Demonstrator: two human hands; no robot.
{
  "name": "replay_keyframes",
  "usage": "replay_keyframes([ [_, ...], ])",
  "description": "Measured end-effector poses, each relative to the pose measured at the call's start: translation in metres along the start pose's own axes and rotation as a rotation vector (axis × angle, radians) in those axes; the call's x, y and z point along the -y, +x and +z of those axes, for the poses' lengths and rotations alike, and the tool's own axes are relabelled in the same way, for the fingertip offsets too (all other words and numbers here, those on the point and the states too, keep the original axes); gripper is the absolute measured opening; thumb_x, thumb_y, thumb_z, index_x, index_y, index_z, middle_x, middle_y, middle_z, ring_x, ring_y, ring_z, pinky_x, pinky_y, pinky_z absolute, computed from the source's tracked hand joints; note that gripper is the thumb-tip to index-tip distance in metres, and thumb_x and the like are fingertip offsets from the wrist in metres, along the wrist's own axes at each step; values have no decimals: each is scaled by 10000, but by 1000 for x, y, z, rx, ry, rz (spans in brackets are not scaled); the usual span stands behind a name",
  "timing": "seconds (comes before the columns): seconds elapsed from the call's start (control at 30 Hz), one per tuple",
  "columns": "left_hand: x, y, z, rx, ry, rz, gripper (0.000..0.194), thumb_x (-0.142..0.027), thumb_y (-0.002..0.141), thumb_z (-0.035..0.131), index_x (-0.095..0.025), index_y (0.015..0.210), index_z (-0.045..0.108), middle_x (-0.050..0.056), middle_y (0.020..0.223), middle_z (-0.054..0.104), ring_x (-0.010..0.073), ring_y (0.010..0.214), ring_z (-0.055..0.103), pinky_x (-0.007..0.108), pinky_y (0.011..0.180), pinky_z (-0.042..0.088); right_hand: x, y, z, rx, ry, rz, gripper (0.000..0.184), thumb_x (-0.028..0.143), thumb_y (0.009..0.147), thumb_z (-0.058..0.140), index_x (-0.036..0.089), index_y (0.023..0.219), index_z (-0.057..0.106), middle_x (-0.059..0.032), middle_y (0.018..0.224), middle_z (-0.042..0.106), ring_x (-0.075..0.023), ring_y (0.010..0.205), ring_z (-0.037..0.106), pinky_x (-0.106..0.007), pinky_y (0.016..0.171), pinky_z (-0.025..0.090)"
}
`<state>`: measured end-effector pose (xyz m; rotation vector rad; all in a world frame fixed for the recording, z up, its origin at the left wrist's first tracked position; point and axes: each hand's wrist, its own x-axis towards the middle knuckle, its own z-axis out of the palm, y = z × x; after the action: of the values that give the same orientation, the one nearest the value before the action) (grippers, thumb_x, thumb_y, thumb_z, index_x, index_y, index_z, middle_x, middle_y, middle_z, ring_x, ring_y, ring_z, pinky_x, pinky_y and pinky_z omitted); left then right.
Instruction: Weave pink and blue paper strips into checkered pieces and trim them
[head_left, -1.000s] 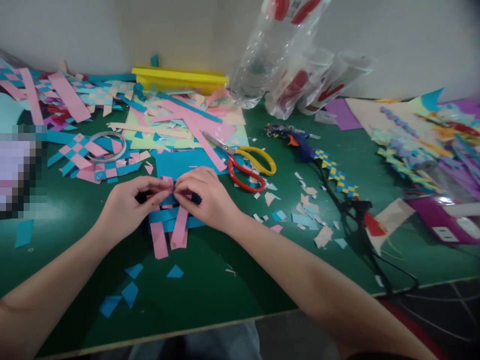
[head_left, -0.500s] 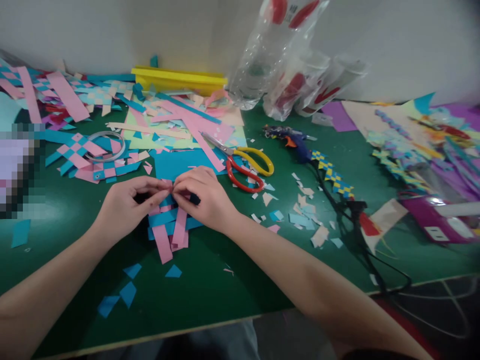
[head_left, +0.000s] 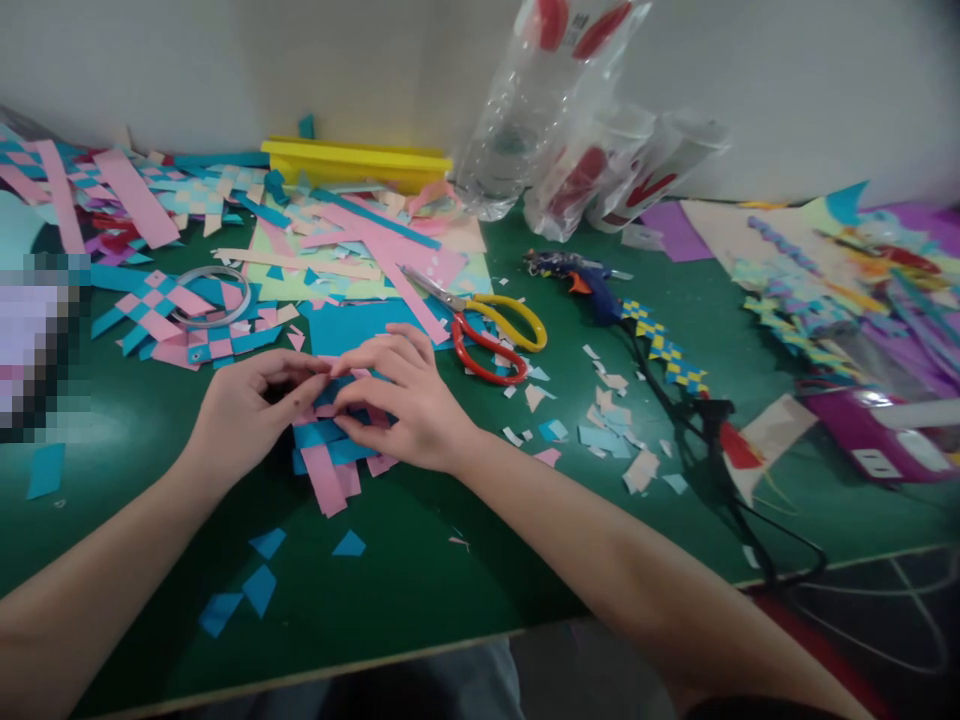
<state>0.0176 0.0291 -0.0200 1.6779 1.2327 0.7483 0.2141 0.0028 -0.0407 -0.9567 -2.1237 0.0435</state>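
Note:
A small weave of blue and pink paper strips [head_left: 324, 462] lies on the green table in front of me, its pink ends hanging toward me. My left hand [head_left: 251, 410] pinches the far left part of this weave between thumb and fingers. From the right, my right hand [head_left: 409, 400] reaches over it with fingers spread and fingertips at the strips, close to the left fingertips. Part of the weave is hidden under both hands. Just beyond them is a blue paper sheet [head_left: 330, 325]. Scissors [head_left: 487, 325] with one red and one yellow handle lie beyond my right hand.
A roll of tape [head_left: 214, 297] sits among woven paper scraps at left. Behind are a yellow tray [head_left: 356, 163] and bagged plastic cups [head_left: 517, 120]. A blue glue gun [head_left: 592, 288] trails a black cable at right. Paper bits [head_left: 615, 440] lie scattered near the purple box [head_left: 877, 435].
My right hand's fingers have spread from a pinch and tilted over the weave. A pink strip end that hung by the right thumb no longer shows there. My left hand keeps its pinch.

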Motion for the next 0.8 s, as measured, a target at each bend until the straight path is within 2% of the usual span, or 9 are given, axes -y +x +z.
replay_keyframes([
  [0.23,-1,1,1,-18,-21,14,262,-358,824,689,-173,1009,710,35,897,752,146,763,705,211,630,581,-1,-1,1,-1,-29,5,110,268,916,556,254,881,659,0,1044,720,-163,1014,614,-420,1079,301],
  [0.47,2,1,1,-7,42,67,263,-407,833,676,-207,1000,713,26,932,752,163,807,710,237,701,580,-3,-3,2,-45,-109,-141,176,256,950,522,264,863,674,22,902,702,-137,918,601,-399,1077,293],
  [0.67,5,2,2,-25,127,113,274,-451,845,646,-237,1006,706,21,925,748,188,822,710,250,689,578,-6,-3,2,-14,-154,-158,179,250,954,519,245,859,671,30,860,702,-140,875,586,-409,1076,273],
  [0.8,6,2,1,-85,292,158,303,-452,885,580,-238,1083,665,29,976,730,199,840,692,300,731,573,-9,-3,2,-23,-182,-143,183,223,954,515,223,854,668,15,861,703,-142,868,574,-388,1028,305],
])
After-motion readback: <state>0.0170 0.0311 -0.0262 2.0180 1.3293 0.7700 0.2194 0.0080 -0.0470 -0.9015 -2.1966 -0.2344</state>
